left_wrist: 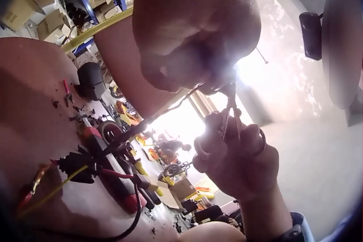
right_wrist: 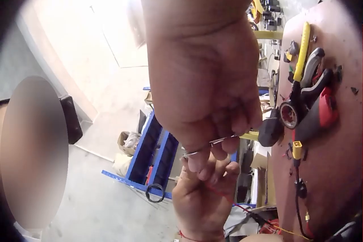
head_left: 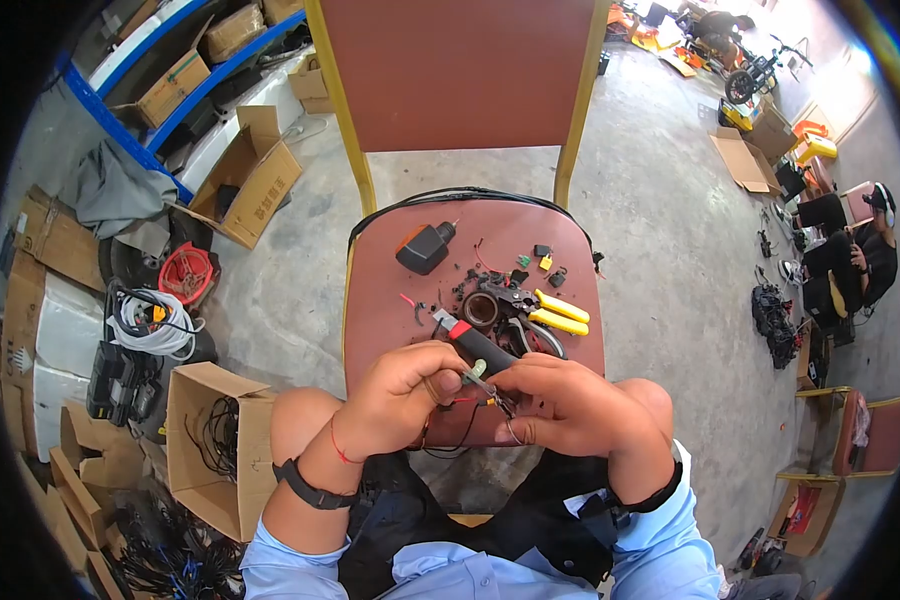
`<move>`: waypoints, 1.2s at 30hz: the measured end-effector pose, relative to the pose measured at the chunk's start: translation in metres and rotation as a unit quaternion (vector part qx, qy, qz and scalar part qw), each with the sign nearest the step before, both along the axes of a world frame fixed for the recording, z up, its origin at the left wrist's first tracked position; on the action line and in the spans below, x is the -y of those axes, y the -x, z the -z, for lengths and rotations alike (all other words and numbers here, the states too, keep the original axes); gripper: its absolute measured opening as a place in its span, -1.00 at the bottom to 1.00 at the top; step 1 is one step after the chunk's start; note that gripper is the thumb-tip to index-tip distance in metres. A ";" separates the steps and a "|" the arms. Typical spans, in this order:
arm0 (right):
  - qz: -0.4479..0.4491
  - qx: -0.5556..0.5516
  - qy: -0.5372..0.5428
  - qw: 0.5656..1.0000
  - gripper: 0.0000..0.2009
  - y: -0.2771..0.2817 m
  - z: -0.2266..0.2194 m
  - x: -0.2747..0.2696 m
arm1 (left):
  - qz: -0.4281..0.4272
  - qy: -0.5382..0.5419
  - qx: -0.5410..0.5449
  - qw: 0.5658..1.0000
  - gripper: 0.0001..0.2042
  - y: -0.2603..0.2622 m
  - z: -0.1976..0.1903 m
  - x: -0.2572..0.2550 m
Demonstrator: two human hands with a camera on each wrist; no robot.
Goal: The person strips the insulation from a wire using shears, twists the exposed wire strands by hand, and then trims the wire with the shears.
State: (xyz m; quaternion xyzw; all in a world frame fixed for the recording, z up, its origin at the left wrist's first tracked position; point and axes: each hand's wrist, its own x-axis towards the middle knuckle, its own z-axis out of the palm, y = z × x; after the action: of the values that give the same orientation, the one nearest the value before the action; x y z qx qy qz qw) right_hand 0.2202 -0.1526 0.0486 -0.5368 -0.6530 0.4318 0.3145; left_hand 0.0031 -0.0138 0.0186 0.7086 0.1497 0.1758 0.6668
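My left hand pinches a thin wire between thumb and finger, above the front of the chair seat. My right hand grips a pair of small metal scissors, with their rings around its fingers. The scissor blades point at the left fingertips, and the two hands almost meet. The wire's end is hidden by the left fingers. Below the hands, a dark cable with a yellow connector lies on the seat. Just beyond them rests a red and black handled knife.
On the red chair seat lie a tape roll, yellow-handled pliers, a black and orange lamp and several small scraps. The chair's backrest rises behind. At the left stands an open carton with black cable inside.
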 end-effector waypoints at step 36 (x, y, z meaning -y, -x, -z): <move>0.051 -0.025 0.068 0.996 -0.53 -0.005 0.005 -0.001 | -0.090 0.069 -0.011 0.993 -0.74 -0.006 -0.009 0.015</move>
State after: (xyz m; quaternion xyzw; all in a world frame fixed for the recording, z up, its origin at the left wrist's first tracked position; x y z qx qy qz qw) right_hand 0.2253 -0.1512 0.0439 -0.5787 -0.5855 0.4720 0.3156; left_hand 0.0093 -0.0293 0.0271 0.6464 0.2319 0.2171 0.6937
